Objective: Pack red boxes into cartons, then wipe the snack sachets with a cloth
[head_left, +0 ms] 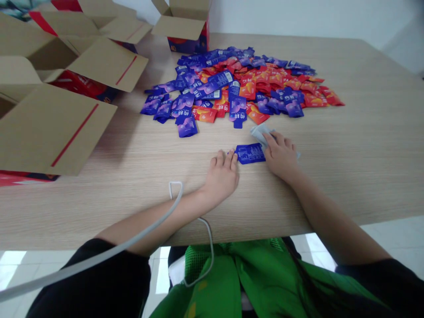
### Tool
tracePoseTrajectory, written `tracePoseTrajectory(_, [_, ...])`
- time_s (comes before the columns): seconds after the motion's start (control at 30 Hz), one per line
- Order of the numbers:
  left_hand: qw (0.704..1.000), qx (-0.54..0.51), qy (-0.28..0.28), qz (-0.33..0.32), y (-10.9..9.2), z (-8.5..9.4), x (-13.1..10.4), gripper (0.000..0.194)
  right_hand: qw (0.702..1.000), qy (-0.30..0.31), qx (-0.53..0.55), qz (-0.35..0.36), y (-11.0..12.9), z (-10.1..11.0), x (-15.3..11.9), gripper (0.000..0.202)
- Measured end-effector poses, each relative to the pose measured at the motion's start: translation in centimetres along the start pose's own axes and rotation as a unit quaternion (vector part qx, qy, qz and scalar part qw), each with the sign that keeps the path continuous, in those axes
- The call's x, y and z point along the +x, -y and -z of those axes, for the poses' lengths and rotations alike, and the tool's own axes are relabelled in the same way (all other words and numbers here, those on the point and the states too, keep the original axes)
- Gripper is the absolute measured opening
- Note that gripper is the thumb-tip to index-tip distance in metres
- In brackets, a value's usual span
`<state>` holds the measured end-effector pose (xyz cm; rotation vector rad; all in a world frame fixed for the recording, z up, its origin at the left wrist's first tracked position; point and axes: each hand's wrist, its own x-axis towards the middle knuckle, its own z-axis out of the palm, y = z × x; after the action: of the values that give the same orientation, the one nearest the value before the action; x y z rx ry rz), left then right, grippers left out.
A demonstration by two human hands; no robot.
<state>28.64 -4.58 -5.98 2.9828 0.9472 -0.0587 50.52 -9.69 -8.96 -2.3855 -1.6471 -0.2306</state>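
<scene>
A dark blue sachet (pixel 251 153) with white print lies flat on the table in front of me. At its left end my left hand (pixel 222 174) pins it down with the fingertips, holding it against the tabletop. My right hand (pixel 281 157) is closed on a crumpled pale grey-blue cloth (pixel 261 132), which touches the sachet's right end. Beyond both hands is a broad pile of sachets, some blue-purple (pixel 237 108) and some red-orange (pixel 247 87). The left thumb is hidden.
Open cardboard boxes (pixel 56 128) with raised flaps crowd the left side. Another open box (pixel 188 44) stands behind the pile, near the wall. A white cable (pixel 149 229) passes over my left forearm. The table's near edge (pixel 238 240) runs along my body.
</scene>
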Motion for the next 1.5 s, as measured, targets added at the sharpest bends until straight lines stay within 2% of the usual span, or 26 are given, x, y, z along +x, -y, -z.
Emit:
tracePoseTrajectory(0.33, [1.0, -0.011, -0.028, 0.004, 0.1, -0.5, -0.2, 0.061, 1.0, 0.012, -0.013, 0.002, 0.0, 0.4, -0.3, 0.056])
tracePoseTrajectory(0.53, [0.999, -0.015, -0.035, -0.001, 0.3, -0.6, -0.1, 0.057, 1.0, 0.008, -0.027, -0.011, -1.8, 0.3, -1.6, 0.058])
tracePoseTrajectory(0.67, [1.0, -0.014, -0.023, -0.003, 0.3, -0.3, -0.1, 0.058, 0.999, -0.007, 0.032, -0.008, -3.3, 0.1, -1.1, 0.058])
tracePoseTrajectory(0.73, [1.0, -0.013, -0.023, 0.004, 0.2, -0.3, -0.1, 0.06, 0.996, -0.019, 0.089, -0.017, -3.1, 0.6, -0.3, 0.055])
tracePoseTrajectory(0.83, [1.0, -0.009, -0.027, 0.009, 0.1, -0.4, -0.1, 0.061, 0.986, -0.052, 0.157, -0.001, -0.7, 1.9, 0.8, 0.053])
tracePoseTrajectory(0.93, [0.999, 0.0, -0.034, -0.002, 0.1, -0.6, -0.1, 0.055, 0.984, -0.072, 0.142, 0.077, 3.8, 2.7, 1.0, 0.053])
tracePoseTrajectory(1.03, [0.999, 0.003, -0.031, -0.006, 0.1, -0.5, -0.1, 0.051, 0.986, -0.016, 0.075, 0.145, 7.7, 2.1, 0.7, 0.051])
tracePoseTrajectory(1.1, [1.0, 0.004, -0.018, -0.006, 0.0, -0.3, 0.0, 0.05, 0.985, 0.024, 0.041, 0.168, 8.6, 1.4, 0.4, 0.05])
tracePoseTrajectory(1.2, [1.0, 0.011, -0.014, -0.005, -0.1, -0.2, 0.0, 0.051, 0.987, 0.037, 0.015, 0.154, 7.6, 0.8, 0.1, 0.05])
tracePoseTrajectory(1.33, [1.0, 0.015, -0.006, 0.0, -0.2, -0.3, 0.1, 0.054, 0.997, 0.012, -0.015, 0.069, 4.8, 0.8, -0.3, 0.051])
tracePoseTrajectory(1.5, [1.0, 0.019, 0.003, 0.001, -0.3, -0.2, 0.1, 0.055, 0.998, 0.02, -0.05, -0.023, 2.1, 0.7, -1.0, 0.053])
